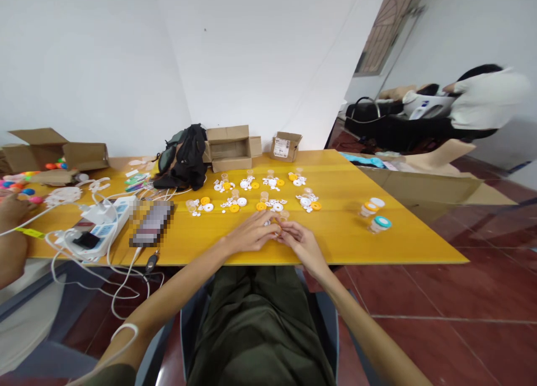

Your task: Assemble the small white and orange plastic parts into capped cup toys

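Note:
Near the front edge of the table, my left hand (255, 231) and my right hand (302, 242) meet with fingertips pinched together. A small whitish piece shows between the fingers, too covered to name. Just beyond them stands a clear plastic cup (285, 214), partly hidden by my fingers. Past my hands lie several groups of small parts: clear cups (264, 197), yellow discs (234, 208), white discs (242, 202) and white pieces with dark spots (283, 202). Off to the right are a clear jar with a teal lid (381, 224) and another with a yellow rim (369, 208).
A power strip (109, 225) with tangled white cables and a blurred-out phone (153, 224) lie left. Behind are a black bag (187, 156) and cardboard boxes (230, 163). Another person's arm (10, 240) rests at far left; a person in white (489, 98) sits at back right.

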The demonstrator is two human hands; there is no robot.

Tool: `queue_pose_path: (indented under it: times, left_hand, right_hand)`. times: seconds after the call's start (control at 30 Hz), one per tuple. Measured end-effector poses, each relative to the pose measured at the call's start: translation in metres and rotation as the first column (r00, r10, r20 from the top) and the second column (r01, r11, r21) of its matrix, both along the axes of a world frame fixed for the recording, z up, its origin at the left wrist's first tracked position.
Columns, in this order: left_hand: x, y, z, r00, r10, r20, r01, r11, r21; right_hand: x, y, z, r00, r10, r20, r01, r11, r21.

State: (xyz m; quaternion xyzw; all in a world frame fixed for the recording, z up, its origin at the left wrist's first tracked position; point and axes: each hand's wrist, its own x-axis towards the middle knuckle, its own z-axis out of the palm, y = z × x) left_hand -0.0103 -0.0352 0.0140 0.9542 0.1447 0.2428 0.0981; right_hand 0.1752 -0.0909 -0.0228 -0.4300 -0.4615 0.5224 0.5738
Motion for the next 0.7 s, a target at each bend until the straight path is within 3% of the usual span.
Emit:
queue_pose_path:
  times: [0.47, 0.7]
  left_hand:
    - [-0.0006, 0.0014, -0.0053, 0.999, 0.019, 0.033, -0.023, 0.992, 0.121]
    - [0.0001, 0.0007, -0.0070, 1.000, 0.018, 0.016, -0.020, 0.995, 0.097]
  right_hand:
    - [0.0009, 0.0002, -0.0010, 0.999, -0.030, 0.022, 0.030, 1.000, 0.010]
    - [0.0031, -0.0022, -0.0012, 0.999, -0.030, 0.026, 0.030, 1.000, 0.010]
